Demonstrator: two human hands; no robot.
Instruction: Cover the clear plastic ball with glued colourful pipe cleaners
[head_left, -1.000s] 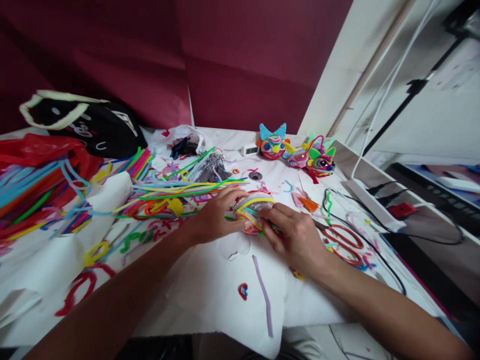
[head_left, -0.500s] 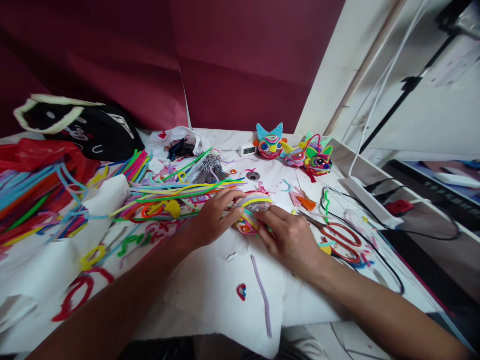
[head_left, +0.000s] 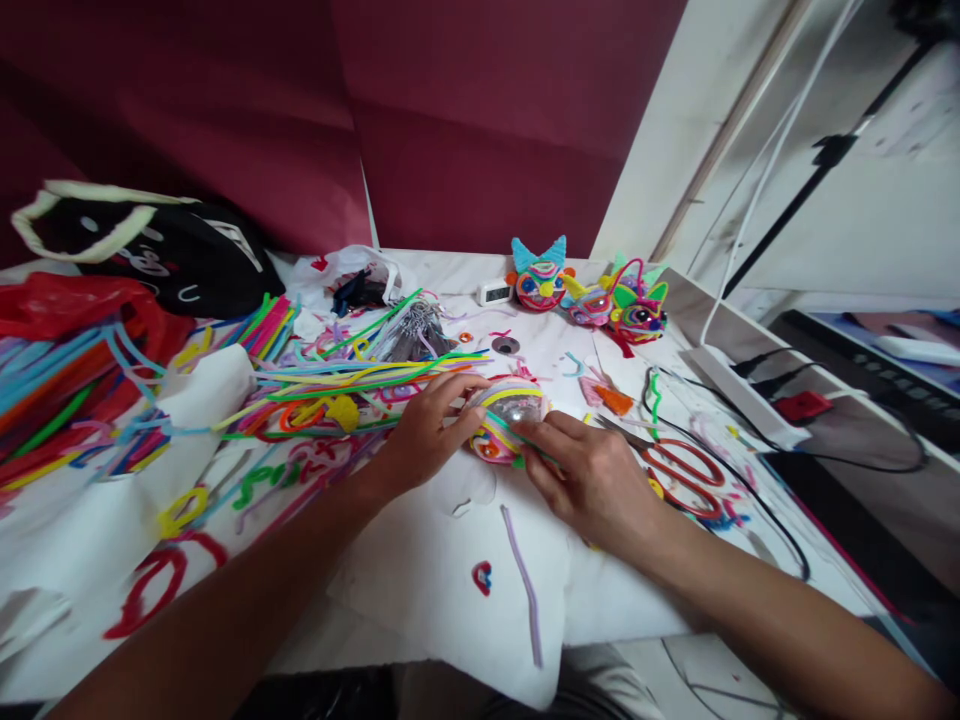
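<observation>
A clear ball [head_left: 519, 408] partly wrapped in coloured pipe cleaners stands on white paper at the middle of the table. My left hand [head_left: 433, 425] grips its left side, thumb and fingers curved round it. On the right side, my right hand [head_left: 581, 460] is closed, its fingertips pinching a teal pipe cleaner [head_left: 504, 424] that runs across the ball's front. Part of the ball is hidden behind my fingers. Nearer me on the paper lie a lilac pipe cleaner [head_left: 523, 590] and a small red and blue curled piece [head_left: 482, 577].
Orange-handled scissors [head_left: 686, 475] lie right of my right hand, by a black cable. Bundled pipe cleaners [head_left: 67, 390] fill the left. Finished animal heads [head_left: 540, 280] stand at the back, near a small clock [head_left: 493, 294]. A power strip [head_left: 742, 395] sits at right.
My right hand has shifted slightly to the right and down with the teal pipe cleaner. More of the ball's clear surface shows. My left hand stays on the ball.
</observation>
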